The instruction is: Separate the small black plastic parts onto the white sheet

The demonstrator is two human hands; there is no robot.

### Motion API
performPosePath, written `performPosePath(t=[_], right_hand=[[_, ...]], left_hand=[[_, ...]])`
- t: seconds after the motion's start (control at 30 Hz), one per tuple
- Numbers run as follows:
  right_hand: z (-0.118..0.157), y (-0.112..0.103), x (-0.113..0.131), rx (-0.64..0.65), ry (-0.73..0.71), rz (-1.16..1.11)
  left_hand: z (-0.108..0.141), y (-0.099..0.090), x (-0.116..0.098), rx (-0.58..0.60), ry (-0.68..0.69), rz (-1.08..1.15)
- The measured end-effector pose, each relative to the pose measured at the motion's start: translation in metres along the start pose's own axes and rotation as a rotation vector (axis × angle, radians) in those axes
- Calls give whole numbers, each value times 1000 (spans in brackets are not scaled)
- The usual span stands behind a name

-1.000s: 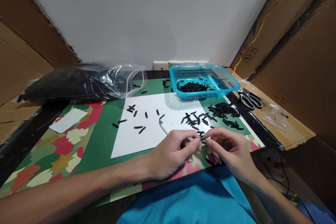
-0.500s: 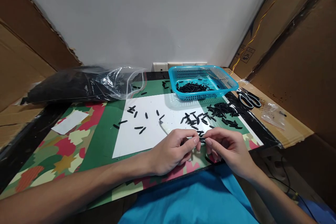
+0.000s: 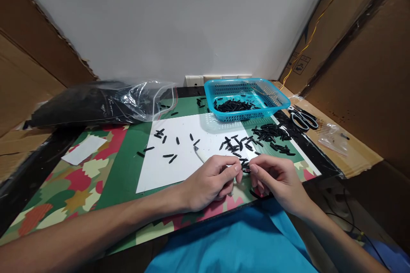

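Note:
My left hand [image 3: 213, 183] rests near the table's front edge, thumb and index finger pinched together; what sits between them is too small to make out. Close to its right, my right hand [image 3: 278, 179] is pinched in the same way, its fingertips a short gap from the left ones. Small black pieces [image 3: 235, 145] lie scattered on the white sheet [image 3: 160, 175] just beyond both hands. A denser pile of black pieces [image 3: 270, 132] is farther right. A pale curved tool with a dark tip [image 3: 201, 155] lies partly behind my left hand.
A blue perforated basket [image 3: 250, 115] holding black pieces stands at the back. Behind left lies a clear bag [image 3: 128, 102] filled with something black. Scissors [image 3: 303, 119] and a small plastic bag [image 3: 333, 140] are at the right. A white paper [image 3: 83, 150] lies left.
The whole view has shifted slightly. Both hands keep their pinched pose, with the gap between their fingertips a little wider.

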State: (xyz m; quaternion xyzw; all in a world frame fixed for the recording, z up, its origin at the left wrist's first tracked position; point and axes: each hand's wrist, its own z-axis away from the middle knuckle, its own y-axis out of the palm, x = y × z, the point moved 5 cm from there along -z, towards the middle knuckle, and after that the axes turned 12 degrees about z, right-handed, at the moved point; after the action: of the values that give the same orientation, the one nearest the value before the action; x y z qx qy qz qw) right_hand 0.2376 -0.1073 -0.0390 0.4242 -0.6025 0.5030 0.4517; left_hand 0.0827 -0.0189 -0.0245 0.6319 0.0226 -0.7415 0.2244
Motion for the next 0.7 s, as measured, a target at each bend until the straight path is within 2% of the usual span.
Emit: performPosePath(t=[0.3, 0.7], right_hand=[[-2, 2, -1, 23, 22, -35], [-4, 5, 2, 41, 19, -12]], left_hand=[[0, -1, 2, 13, -7, 28], [-2, 0, -3, 13, -5, 199]])
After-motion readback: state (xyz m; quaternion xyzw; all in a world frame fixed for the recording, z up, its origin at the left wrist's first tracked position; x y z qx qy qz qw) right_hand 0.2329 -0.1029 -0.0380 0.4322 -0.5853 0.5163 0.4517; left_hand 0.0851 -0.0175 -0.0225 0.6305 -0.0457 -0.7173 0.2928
